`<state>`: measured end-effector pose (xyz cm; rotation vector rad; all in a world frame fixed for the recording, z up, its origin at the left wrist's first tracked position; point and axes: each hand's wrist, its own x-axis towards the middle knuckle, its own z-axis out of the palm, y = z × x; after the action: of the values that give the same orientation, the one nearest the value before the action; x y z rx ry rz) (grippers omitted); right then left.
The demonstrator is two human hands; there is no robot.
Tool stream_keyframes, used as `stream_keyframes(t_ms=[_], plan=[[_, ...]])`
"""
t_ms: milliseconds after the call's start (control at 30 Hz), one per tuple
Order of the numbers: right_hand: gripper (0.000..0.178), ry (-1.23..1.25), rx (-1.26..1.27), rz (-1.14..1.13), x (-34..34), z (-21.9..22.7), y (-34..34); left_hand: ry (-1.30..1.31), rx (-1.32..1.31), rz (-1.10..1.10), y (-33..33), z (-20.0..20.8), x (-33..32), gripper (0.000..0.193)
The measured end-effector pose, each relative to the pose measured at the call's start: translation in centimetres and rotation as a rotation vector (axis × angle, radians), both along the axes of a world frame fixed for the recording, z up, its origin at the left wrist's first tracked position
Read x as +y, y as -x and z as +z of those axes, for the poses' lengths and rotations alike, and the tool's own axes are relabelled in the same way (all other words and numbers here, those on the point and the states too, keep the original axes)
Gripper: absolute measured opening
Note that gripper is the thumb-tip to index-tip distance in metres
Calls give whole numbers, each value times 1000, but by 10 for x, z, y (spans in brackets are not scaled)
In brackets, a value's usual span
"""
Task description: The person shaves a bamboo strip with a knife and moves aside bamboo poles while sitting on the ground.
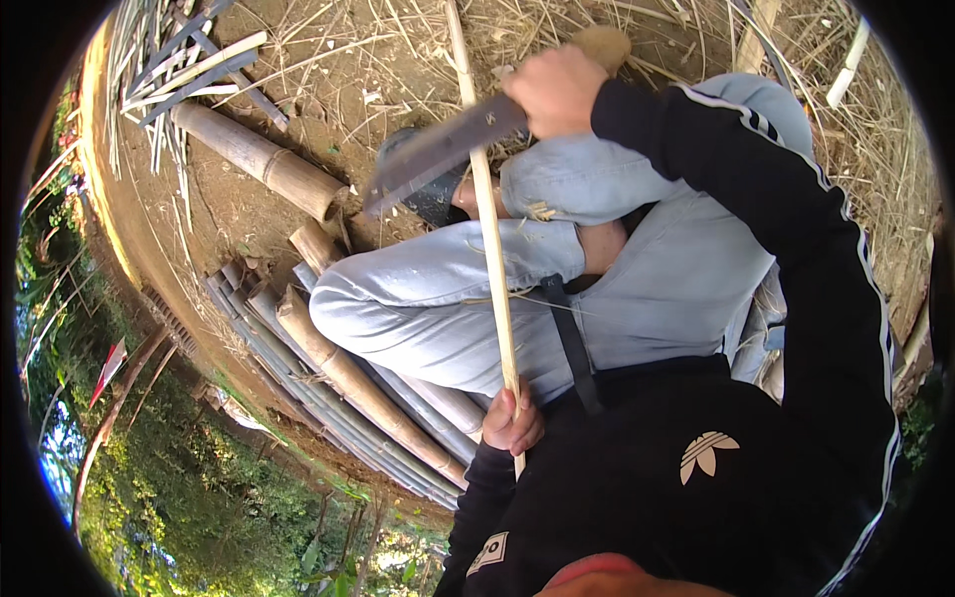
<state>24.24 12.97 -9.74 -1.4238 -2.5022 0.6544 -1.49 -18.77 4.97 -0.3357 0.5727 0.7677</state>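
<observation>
My right hand (559, 92) is wrapped round the wooden handle (603, 48) of a machete. Its broad dark blade (438, 157) points left and crosses a long pale bamboo strip (491, 239); the blade's far end is blurred. Whether the edge touches the strip, I cannot tell. Close to my body, my left hand (513, 422) is closed round the strip's lower part, with a short end sticking out below the fist. The strip runs up over my folded legs in light blue jeans (428, 298) and past the top of the picture.
A thick bamboo pole (261, 159) lies on the dirt at the upper left, near a heap of split strips (189, 75). Several more bamboo poles (348, 368) lie side by side left of my knee. Straw-like shavings (885, 219) cover the ground at the right and top.
</observation>
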Motion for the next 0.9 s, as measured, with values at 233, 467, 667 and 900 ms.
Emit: stream_keyframes(t_ms=[233, 467, 667, 900], plan=[[21, -52, -74, 22, 11, 4, -6, -10, -22, -17, 1, -3, -1, 33], [18, -40, -93, -166, 30, -4, -13, -1, -58, -17, 7, -7, 0, 32], [18, -82, -57, -67, 24, -18, -3, -6, -126, 8, 7, -13, -5, 31], [18, -20, -91, -6, 17, 1, -1, 19, -161, 34, 9, -12, -3, 31]])
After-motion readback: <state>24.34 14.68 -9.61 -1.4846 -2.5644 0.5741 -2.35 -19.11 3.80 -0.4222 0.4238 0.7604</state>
